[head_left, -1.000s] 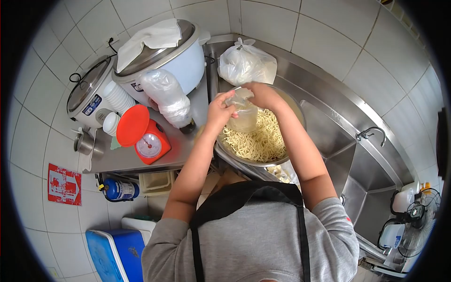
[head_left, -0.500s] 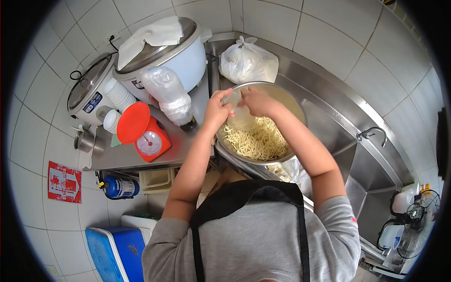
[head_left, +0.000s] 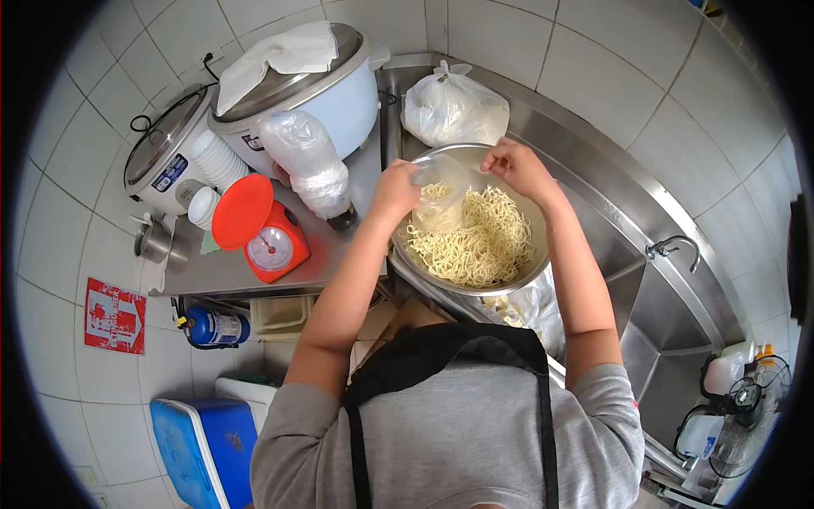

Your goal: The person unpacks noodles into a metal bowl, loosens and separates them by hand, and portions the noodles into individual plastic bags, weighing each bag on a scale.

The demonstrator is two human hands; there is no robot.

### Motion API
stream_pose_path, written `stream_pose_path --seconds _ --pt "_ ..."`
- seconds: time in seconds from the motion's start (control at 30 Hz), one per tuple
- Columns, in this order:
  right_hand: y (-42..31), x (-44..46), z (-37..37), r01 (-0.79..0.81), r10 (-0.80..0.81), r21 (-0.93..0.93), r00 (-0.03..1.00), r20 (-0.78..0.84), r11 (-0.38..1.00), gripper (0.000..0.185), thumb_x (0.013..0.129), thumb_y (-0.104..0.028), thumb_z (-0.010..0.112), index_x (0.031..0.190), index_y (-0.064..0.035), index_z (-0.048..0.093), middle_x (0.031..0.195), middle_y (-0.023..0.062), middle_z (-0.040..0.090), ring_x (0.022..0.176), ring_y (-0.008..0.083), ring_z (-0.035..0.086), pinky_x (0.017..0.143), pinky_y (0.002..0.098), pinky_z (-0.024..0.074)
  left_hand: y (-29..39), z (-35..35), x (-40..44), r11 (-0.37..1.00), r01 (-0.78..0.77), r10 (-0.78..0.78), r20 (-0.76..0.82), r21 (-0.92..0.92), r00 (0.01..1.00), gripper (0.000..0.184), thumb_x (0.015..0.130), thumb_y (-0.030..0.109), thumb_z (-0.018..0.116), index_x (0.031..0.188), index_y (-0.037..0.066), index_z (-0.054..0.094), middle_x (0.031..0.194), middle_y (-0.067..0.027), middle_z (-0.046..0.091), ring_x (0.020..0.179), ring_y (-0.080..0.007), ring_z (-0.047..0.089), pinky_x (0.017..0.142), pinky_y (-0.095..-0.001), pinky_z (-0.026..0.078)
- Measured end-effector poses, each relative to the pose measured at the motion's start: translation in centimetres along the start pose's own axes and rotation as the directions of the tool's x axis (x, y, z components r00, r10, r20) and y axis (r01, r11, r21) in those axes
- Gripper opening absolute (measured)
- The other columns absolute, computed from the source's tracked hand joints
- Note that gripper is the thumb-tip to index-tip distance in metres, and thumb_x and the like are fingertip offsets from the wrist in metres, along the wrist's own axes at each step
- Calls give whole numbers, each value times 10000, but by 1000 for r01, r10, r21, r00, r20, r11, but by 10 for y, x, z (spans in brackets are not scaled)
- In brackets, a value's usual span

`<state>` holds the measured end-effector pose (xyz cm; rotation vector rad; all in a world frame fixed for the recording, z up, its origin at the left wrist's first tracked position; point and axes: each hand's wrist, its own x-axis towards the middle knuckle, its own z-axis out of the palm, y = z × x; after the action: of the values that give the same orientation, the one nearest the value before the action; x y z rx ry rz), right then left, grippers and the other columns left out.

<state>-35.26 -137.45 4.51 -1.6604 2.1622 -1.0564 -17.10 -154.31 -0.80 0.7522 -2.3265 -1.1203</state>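
One plastic bag (head_left: 441, 215), best kept upright over the noodles (head_left: 479, 252), is pinched in the left hand (head_left: 397, 192); the right hand's (head_left: 519, 169) fingers press together.

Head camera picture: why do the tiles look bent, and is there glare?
Head view: wall tiles bow, likely from a wide lens; head view: pale highlights on the steel sink; head view: the clear bag looks faint at its edges.
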Motion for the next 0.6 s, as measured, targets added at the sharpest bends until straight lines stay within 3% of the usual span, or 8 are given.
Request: stream_pose_path --seconds 0.07,0.17,0.23,0.27,0.33,0.4,0.5,0.6 --pt "36 -1 19 -97 161 -281 964 214 955 208 737 -108 660 941 -78 642 945 81 583 818 274 580 753 356 460 29 -18 -2 917 219 -150 220 -334 964 386 747 -34 531 1133 -49 546 939 -139 618 675 -228 639 643 -300 540" --pt "55 -4 59 20 388 -631 773 502 776 469 684 -240 717 1123 -132 592 1191 132 543 1075 294 533 897 374 428 75 -46 -11 807 203 -117 187 -554 975 363 765 -35 515 1126 -53 551 816 -110 602 569 -156 599 564 -254 532" --pt "48 -20 106 127 201 -575 858 472 808 550 654 -245 741 1170 -163 569 1257 121 490 1149 289 470 964 359 388 96 -72 -25 738 108 -44 112 -666 993 383 777 -11 526 1159 -17 556 751 -62 607 586 -92 575 561 -225 514" --pt "35 -34 120 302 -23 -527 882 470 794 589 638 -234 752 1188 -162 551 1283 100 468 1163 286 462 966 347 393 106 -86 -33 712 47 -2 65 -700 998 380 783 -6 523 1161 -37 546 780 -65 612 585 -78 568 561 -216 509" --pt "22 -44 132 526 -266 -454 812 519 719 581 640 -202 746 1185 -154 549 1294 88 460 1167 290 460 967 337 396 121 -118 -48 667 -68 59 -38 -742 998 384 791 0 520 1169 -68 523 832 -71 618 589 -77 566 587 -221 517" --pt "16 -45 142 633 -302 -374 703 643 677 487 674 -160 711 1142 -139 579 1263 103 488 1148 303 474 966 344 394 131 -150 -63 628 -166 91 -140 -761 986 382 796 0 516 1168 -86 511 910 -86 618 596 -82 568 616 -228 530" --pt "29 -17 147 481 -151 -285 682 715 829 346 713 -64 636 1056 -104 623 1223 133 518 1105 324 504 925 356 419 137 -198 -86 598 -305 113 -299 -742 948 359 803 -2 505 1145 -113 511 1056 -121 603 603 -60 563 624 -207 532" --pt "32 1 119 293 -138 -188 807 574 937 298 655 24 627 943 -51 634 991 146 591 913 317 588 795 366 472 121 -244 -98 649 -338 123 -345 -682 931 336 815 -1 497 1121 -141 503 1126 -148 580 624 -54 576 629 -186 537"
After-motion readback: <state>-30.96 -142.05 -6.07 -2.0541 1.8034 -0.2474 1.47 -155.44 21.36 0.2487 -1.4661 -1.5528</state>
